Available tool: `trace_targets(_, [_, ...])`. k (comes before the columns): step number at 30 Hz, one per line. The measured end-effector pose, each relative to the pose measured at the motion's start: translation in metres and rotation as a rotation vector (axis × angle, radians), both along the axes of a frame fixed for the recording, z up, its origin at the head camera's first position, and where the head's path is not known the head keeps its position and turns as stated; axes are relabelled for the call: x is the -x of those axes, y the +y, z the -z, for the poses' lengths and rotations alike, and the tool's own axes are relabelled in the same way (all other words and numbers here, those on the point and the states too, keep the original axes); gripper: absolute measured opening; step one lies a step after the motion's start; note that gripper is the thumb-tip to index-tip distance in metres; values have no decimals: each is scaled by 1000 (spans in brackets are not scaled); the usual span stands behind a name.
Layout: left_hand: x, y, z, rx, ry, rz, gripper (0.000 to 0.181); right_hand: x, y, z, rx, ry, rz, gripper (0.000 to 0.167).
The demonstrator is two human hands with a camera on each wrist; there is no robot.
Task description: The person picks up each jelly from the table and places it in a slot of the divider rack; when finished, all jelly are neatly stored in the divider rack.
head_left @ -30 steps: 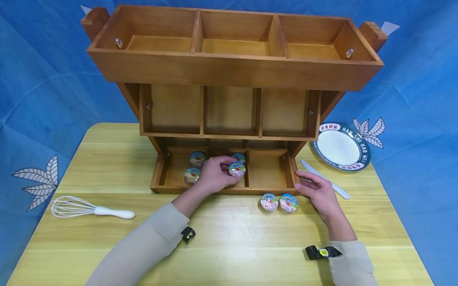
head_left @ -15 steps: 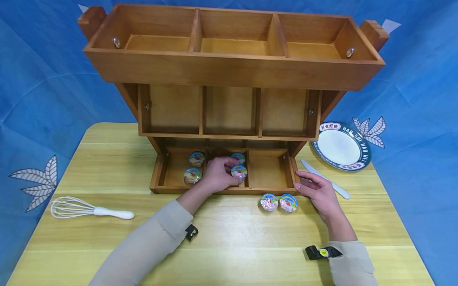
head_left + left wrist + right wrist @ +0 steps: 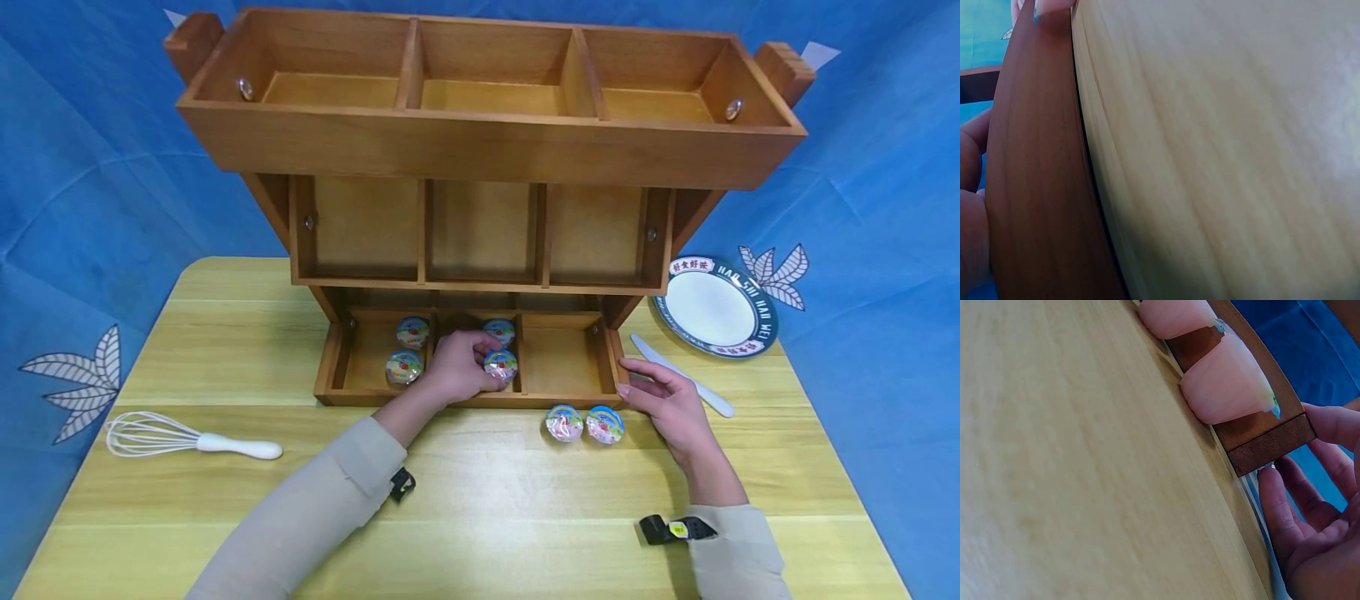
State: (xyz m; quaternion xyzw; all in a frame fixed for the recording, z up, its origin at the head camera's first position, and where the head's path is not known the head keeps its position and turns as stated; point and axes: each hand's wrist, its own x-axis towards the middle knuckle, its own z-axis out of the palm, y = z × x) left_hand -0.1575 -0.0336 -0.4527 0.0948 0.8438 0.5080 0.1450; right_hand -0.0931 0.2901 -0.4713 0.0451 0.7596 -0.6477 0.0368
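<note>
1. Head: From my remote post, I see the left hand (image 3: 459, 367) pinch a jelly cup (image 3: 500, 365) in the middle of the wooden bottom tier (image 3: 558, 358), three other cups (image 3: 404, 367) already inside; by my judgement, two outside cups (image 3: 564, 423) on the desk (image 3: 480, 500) remain.
2. Left wrist: The front board (image 3: 1044, 156) hides the pinched cup.
3. Right wrist: The right hand (image 3: 1329, 550) rests relaxed fingers against the tier's end, grasping no cup.

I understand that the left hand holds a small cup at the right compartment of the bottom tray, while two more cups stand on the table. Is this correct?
No: the head view shows the left hand holding the small cup at the middle compartment of the bottom tray. Two more cups do stand on the table.
</note>
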Motion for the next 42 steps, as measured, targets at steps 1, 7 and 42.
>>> trace_targets(1, [0,0,0,8,-1,3,50,0,0,0,-1,-1,0,47])
trace_targets(7, [1,-1,-1,18,-14,17,50,0,0,0,3,-4,3,47])
trace_targets(42, [-54,-21,-34,-125,248,-38,49,0,-1,-3,-16,-17,-4,49])
